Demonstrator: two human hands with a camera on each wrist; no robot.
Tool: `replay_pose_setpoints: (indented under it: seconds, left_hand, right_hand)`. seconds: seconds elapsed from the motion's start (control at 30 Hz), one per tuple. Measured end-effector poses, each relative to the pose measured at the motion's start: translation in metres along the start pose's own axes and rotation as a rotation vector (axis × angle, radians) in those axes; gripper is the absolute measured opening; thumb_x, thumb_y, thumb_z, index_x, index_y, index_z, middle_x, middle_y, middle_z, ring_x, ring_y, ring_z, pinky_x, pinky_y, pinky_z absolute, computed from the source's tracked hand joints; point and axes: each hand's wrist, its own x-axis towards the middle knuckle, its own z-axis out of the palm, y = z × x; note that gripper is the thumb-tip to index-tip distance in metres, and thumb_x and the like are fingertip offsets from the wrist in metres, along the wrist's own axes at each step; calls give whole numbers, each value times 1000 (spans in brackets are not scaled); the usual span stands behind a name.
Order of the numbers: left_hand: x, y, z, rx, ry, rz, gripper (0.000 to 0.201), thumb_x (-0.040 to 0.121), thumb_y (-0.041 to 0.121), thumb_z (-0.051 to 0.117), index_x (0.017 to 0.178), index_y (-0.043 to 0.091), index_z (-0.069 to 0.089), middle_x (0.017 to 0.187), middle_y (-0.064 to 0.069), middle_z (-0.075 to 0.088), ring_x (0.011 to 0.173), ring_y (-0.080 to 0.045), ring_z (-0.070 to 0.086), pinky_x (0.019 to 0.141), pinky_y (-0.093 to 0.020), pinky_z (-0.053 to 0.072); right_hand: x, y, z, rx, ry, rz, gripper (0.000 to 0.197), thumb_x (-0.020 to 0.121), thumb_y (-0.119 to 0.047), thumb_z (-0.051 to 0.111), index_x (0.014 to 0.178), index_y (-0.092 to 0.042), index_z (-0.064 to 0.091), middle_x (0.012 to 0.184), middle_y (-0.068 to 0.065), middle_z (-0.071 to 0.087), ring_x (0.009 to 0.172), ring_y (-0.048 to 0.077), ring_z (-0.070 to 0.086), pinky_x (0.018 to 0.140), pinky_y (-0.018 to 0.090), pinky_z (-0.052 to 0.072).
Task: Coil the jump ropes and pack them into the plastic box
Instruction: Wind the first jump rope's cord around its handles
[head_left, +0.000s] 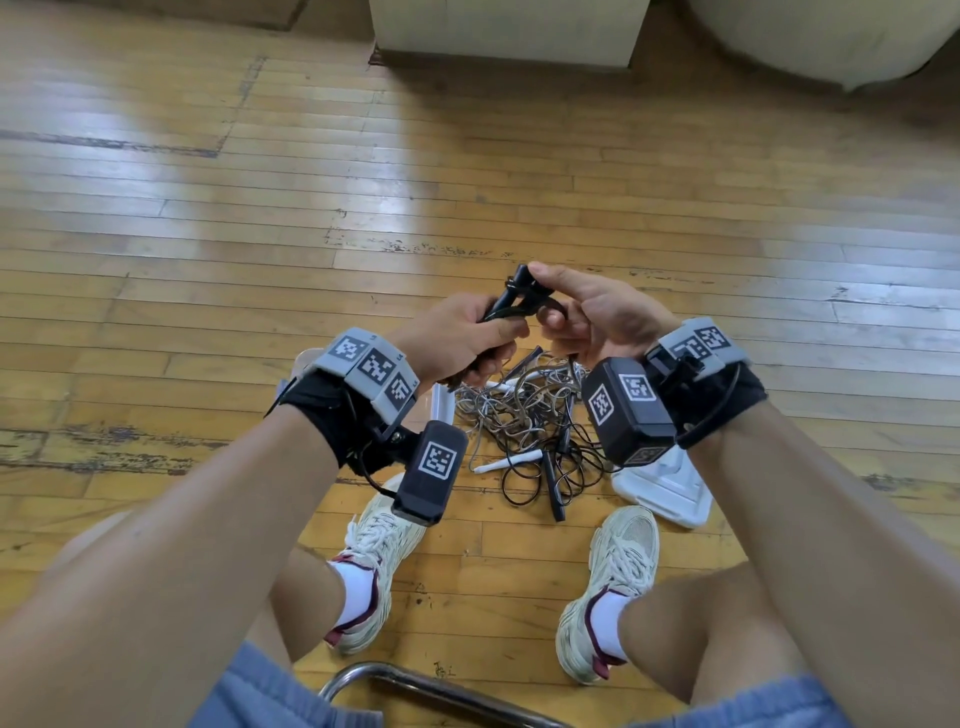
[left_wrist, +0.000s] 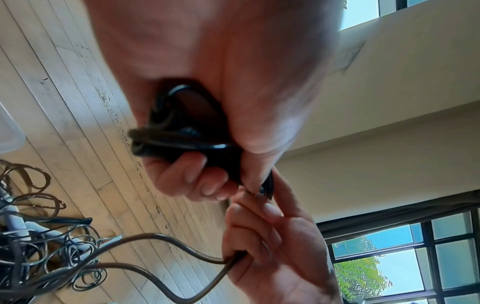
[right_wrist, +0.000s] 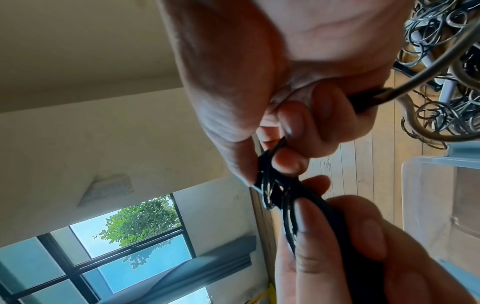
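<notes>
My left hand (head_left: 457, 338) grips a black jump rope bundle (head_left: 511, 293), its handles wrapped with coils of black cord (left_wrist: 182, 127). My right hand (head_left: 582, 312) pinches the cord at the handle tops (right_wrist: 275, 185) between thumb and forefinger. Its other fingers curl round a loose brownish strand (left_wrist: 155, 236) that trails down to the tangled pile of ropes (head_left: 524, 415) on the floor. The clear plastic box (right_wrist: 428, 195) stands beside the pile, mostly hidden behind my left wrist in the head view.
A white lid (head_left: 670, 486) lies on the wooden floor right of the pile. My two feet in pale sneakers (head_left: 374, 551) flank the space under the pile. A metal chair bar (head_left: 415, 686) is at the bottom, pale furniture (head_left: 509, 31) far ahead.
</notes>
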Motion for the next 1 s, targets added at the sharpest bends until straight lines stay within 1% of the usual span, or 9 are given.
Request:
replay_pose_setpoints:
  seconds: [0.07, 0.13, 0.23, 0.27, 0.33, 0.43, 0.57, 0.7, 1.0]
  left_hand:
    - [0, 1, 1, -8, 20, 18, 3, 105, 13, 48, 104, 11, 46, 66, -2, 51, 48, -11, 40, 40, -20, 34]
    - [-1, 3, 3, -19, 56, 29, 5, 106, 15, 46, 102, 12, 47, 66, -2, 51, 44, -9, 38, 38, -19, 32]
    - [-1, 4, 6, -1, 148, 27, 14, 107, 21, 44, 97, 12, 49, 62, 0, 48, 40, -8, 34, 36, -19, 30]
    - [0, 3, 7, 10, 185, 26, 17, 107, 23, 43, 96, 12, 49, 62, 0, 48, 40, -8, 33, 36, -19, 29]
    - [2, 2, 6, 42, 263, 24, 19, 108, 25, 43, 96, 12, 50, 63, -1, 48, 40, -8, 35, 36, -20, 30]
    - [2, 2, 4, -21, 304, 11, 19, 108, 25, 43, 97, 11, 51, 64, -1, 50, 41, -9, 35, 37, -20, 30]
    - [1, 4, 0, -204, 266, 19, 13, 107, 21, 44, 99, 13, 50, 66, -3, 50, 44, -10, 33, 38, -19, 28]
    - [-4, 8, -3, -387, 137, 42, 8, 106, 18, 44, 108, 12, 50, 69, -2, 50, 45, -7, 33, 36, -15, 29]
    - [-11, 15, -7, -459, -39, -15, 20, 106, 16, 42, 126, 12, 44, 72, -3, 50, 45, -2, 32, 37, -12, 26]
  right_hand:
    - [-1, -1, 1, -4, 6, -7, 43, 98, -43, 56, 125, -10, 62, 53, -8, 46, 53, 10, 22, 66, 35, 8]
    - [-2, 0, 3, 11, 21, -28, 40, 98, -42, 57, 119, -9, 65, 54, -7, 47, 50, 9, 25, 60, 30, 11]
    - [-4, 1, 11, -1, 43, -88, 30, 103, -36, 51, 93, -11, 63, 58, -5, 49, 45, 7, 30, 50, 23, 19]
    - [-4, 0, 13, -26, 36, -106, 29, 105, -32, 47, 94, -9, 60, 59, -5, 49, 45, 6, 30, 49, 22, 20]
    - [-4, 0, 16, -79, 13, -140, 24, 108, -23, 42, 112, -4, 55, 62, -4, 49, 48, 6, 29, 48, 21, 20]
    - [-4, -1, 18, -98, 18, -171, 26, 107, -16, 43, 124, 1, 53, 66, -2, 51, 49, 6, 34, 48, 18, 25]
    - [-5, 1, 17, -32, -9, -193, 23, 104, -9, 48, 126, -1, 51, 74, 3, 58, 55, 8, 45, 49, 16, 38]
    - [-4, 1, 9, 21, -88, -196, 21, 99, -9, 55, 120, -4, 58, 76, 5, 64, 56, 9, 50, 50, 17, 42]
    - [3, -2, -13, -18, -207, -148, 56, 70, -19, 80, 124, -13, 66, 87, 6, 71, 64, 12, 53, 58, 21, 44]
